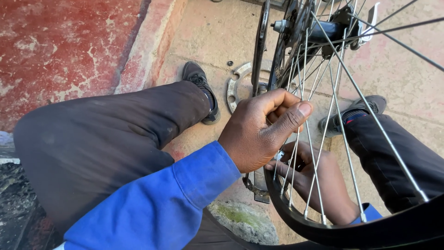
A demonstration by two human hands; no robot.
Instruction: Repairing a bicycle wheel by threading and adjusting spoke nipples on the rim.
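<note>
Curling closed around the spokes (309, 115) of a bicycle wheel (296, 210), the left hand (261, 132) is gripping them; the right hand (319, 178) is reaching behind, its grip unclear.

The left hand (261, 132), blue-sleeved, was curled on the near side of the wheel's spokes (319, 106), thumb stretched across them. The right hand (317, 178) lay behind those spokes, fingers bent, just below the left.

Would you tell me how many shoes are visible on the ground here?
2: one dark shoe left of the wheel, beside the metal ring; one grey shoe seen through the spokes at right. None appears hidden.
</note>
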